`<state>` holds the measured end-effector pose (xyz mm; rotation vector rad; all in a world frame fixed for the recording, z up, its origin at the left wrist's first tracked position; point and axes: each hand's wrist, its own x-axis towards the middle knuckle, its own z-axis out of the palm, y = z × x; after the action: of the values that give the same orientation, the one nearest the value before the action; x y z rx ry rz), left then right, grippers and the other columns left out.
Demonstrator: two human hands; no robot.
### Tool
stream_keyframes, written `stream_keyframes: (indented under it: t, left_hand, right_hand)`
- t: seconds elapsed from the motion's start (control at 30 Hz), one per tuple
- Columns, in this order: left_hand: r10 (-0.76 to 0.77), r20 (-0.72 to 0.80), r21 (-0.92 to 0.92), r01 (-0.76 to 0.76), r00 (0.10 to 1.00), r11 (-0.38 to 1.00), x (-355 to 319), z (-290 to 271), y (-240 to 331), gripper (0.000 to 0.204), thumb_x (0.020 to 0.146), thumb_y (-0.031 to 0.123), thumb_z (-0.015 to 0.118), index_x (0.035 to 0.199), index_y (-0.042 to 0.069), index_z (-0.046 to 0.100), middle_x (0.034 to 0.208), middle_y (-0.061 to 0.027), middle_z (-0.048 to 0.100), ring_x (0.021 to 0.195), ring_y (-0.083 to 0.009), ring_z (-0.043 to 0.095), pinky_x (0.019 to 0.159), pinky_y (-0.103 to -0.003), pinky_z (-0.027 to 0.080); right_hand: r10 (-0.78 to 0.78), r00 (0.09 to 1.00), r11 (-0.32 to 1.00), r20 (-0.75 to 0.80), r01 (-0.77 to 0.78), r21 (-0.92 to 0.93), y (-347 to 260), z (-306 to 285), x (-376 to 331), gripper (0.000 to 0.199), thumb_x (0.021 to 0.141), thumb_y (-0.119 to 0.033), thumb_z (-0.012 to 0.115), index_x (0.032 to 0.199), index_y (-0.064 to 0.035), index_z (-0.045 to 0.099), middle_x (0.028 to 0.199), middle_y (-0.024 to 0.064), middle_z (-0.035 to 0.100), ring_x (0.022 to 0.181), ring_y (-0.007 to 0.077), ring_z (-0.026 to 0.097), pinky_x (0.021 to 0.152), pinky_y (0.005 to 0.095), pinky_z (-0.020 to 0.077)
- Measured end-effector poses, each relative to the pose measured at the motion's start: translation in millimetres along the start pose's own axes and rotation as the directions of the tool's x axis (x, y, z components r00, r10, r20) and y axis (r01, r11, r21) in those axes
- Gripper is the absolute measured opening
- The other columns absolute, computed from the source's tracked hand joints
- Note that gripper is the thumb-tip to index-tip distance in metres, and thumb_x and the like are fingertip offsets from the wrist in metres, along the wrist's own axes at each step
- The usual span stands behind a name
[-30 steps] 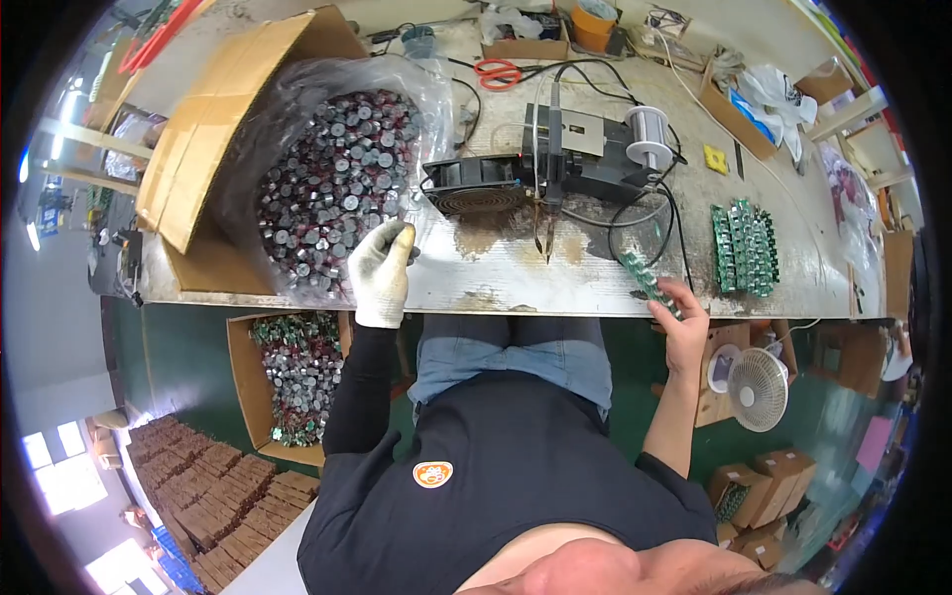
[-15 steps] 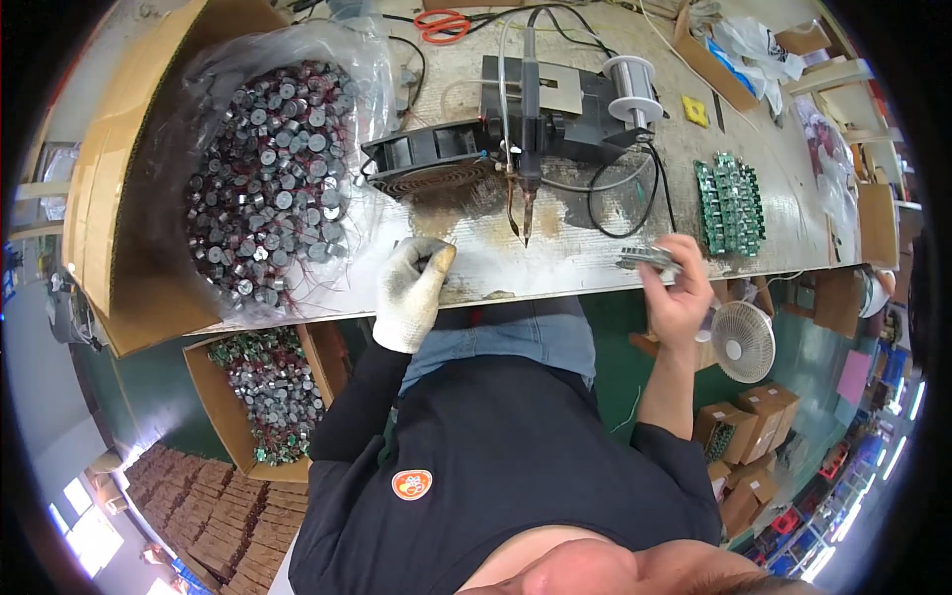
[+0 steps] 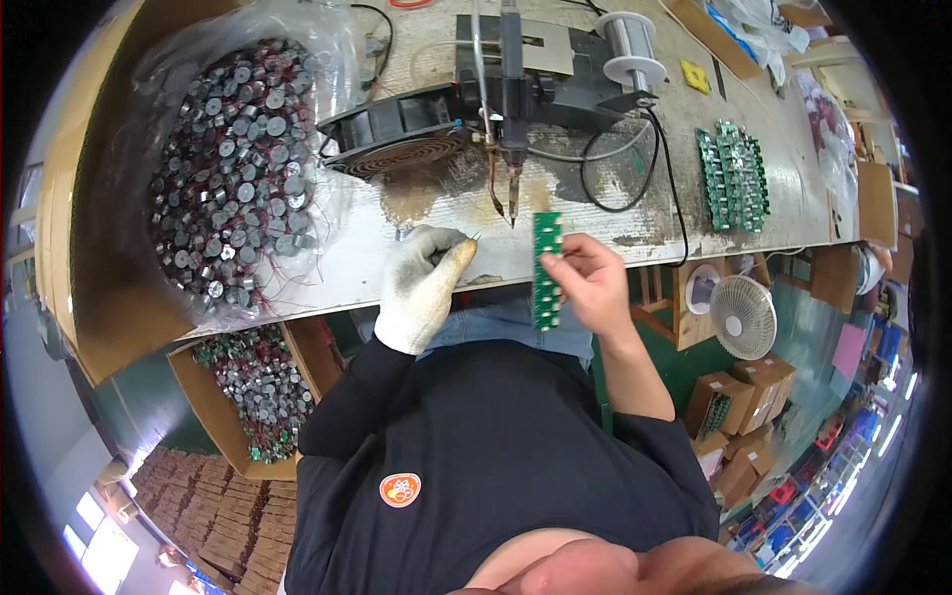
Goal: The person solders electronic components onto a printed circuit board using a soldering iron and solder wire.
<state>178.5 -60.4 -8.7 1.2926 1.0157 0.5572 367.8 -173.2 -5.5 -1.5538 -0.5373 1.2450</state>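
My right hand [image 3: 595, 288] is bare and grips a long green circuit board strip [image 3: 546, 288] between thumb and fingers. The strip stands lengthwise toward the bench, its face with rows of small pale parts turned up. My left hand [image 3: 421, 288], in a white glove with a stained fingertip, is closed in a pinch. Thin wire ends [image 3: 476, 237] stick out at its fingertips; what else lies inside the glove is hidden. Just beyond both hands, a soldering iron [image 3: 513, 178] points tip-down in its stand, with a thin solder feed tube [image 3: 494, 178] beside it.
Left stands a carton [image 3: 84, 228] with a plastic bag of small round motors [image 3: 238, 159] with red wires. A black fan [image 3: 397, 134], a solder spool [image 3: 631, 50] and a loose black cable [image 3: 650, 178] lie beyond. Stacked green boards [image 3: 732, 178] sit at the right.
My right hand has come left toward the middle, and the board strip has turned from edge-on to face-up. My left hand has shifted slightly right, still pinched.
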Motion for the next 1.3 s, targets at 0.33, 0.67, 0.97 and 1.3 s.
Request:
stream_keyframes:
  t: [0.33,0.67,0.97,1.3]
  left_hand:
    - [-0.131,0.090,-0.117,0.141,0.987,0.983,5,21,10,0.020,0.088,0.014,0.063,0.089,-0.006,0.064,0.083,-0.0077,0.065,0.069,-0.0091,0.059,0.062,-0.024,0.048]
    - [-0.202,0.081,-0.207,0.215,0.976,0.954,5,25,15,0.018,0.087,0.011,0.062,0.089,-0.006,0.064,0.078,-0.0057,0.065,0.068,-0.0087,0.058,0.062,-0.023,0.047]
    - [-0.259,0.062,-0.225,0.267,0.964,0.937,7,25,16,0.017,0.086,0.011,0.063,0.089,-0.005,0.064,0.078,-0.0059,0.065,0.069,-0.0087,0.058,0.062,-0.024,0.047]
    - [-0.180,0.031,-0.179,0.183,0.983,0.967,8,28,15,0.017,0.086,0.012,0.064,0.087,-0.005,0.063,0.076,-0.0056,0.064,0.065,-0.0092,0.058,0.059,-0.024,0.047]
  right_hand:
    - [-0.121,0.987,0.993,0.101,0.119,0.025,11,20,2,0.009,0.088,-0.003,0.062,0.095,0.0010,0.057,0.076,-0.0012,0.060,0.063,0.0001,0.051,0.054,0.0166,0.0376]
    - [-0.092,0.986,0.993,0.139,0.081,0.080,5,21,0,0.010,0.089,-0.003,0.061,0.096,0.0021,0.056,0.076,-0.0002,0.060,0.063,0.0003,0.051,0.053,0.0174,0.0379]
    - [-0.119,0.984,0.989,0.131,0.106,0.100,5,23,2,0.010,0.089,-0.002,0.061,0.096,0.0020,0.055,0.075,-0.0004,0.060,0.063,0.0001,0.051,0.053,0.0170,0.0375]
    - [-0.114,0.986,0.991,0.120,0.105,0.086,8,21,2,0.010,0.089,-0.003,0.062,0.095,0.0019,0.055,0.075,-0.0003,0.060,0.062,-0.0005,0.050,0.052,0.0167,0.0365]
